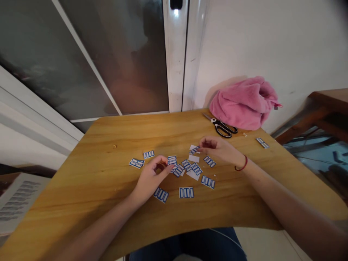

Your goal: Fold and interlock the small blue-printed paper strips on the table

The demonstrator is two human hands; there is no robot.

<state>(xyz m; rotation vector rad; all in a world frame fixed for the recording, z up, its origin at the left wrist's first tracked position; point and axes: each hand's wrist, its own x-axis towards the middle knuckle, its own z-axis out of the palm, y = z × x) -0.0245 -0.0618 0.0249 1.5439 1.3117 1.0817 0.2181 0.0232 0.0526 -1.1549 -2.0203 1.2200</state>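
Note:
Small white label stickers with blue-bordered boxes lie scattered over the wooden table [108, 188]. My left hand [153, 174] grips a label sticker [172, 160] between thumb and fingers, perhaps a small stack of them. Farther right, my right hand [216, 148] pinches another label sticker [194, 150] by its edge. Between the hands is a loose pile of label stickers [196, 168], some turned to their plain white side [193, 158]. Single pieces rest nearer the front edge, one label sticker [186, 192] lying flat and another [161, 194] partly below my left wrist.
Black-handled scissors [223, 128] lie at the back right, against a pink plush cloth bundle [244, 103] by the wall. One label sticker [262, 143] sits apart near the right edge. A glass-paneled door [122, 54] stands behind the table, and a printed cardboard box [20, 203] at left.

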